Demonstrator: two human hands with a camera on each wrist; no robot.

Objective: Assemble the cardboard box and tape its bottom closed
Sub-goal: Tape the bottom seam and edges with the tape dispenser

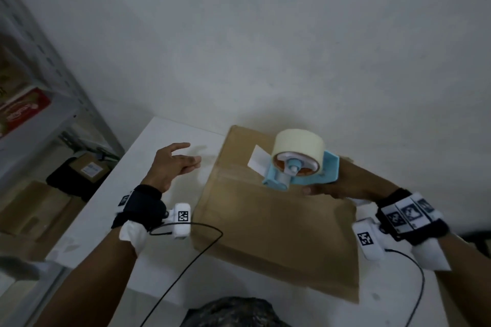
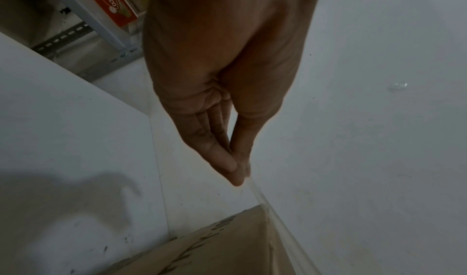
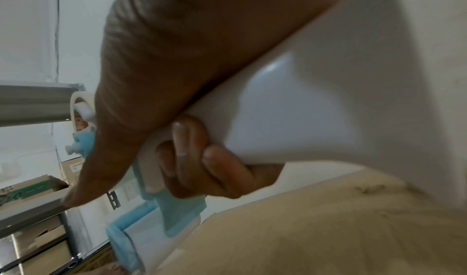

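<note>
One white table bearing cardboard box, box lying with broad brown face up against wall, taped seam running across that face. Metal shelving standing at left, red carton on shelf. Tape dispenser, blue frame with pale roll, hovering above box's far part, loose tape end sticking out. Right hand gripping dispenser handle, fingers curling round it. Left hand hanging over table beside box, fingers loosely extended, holding nothing.
</note>
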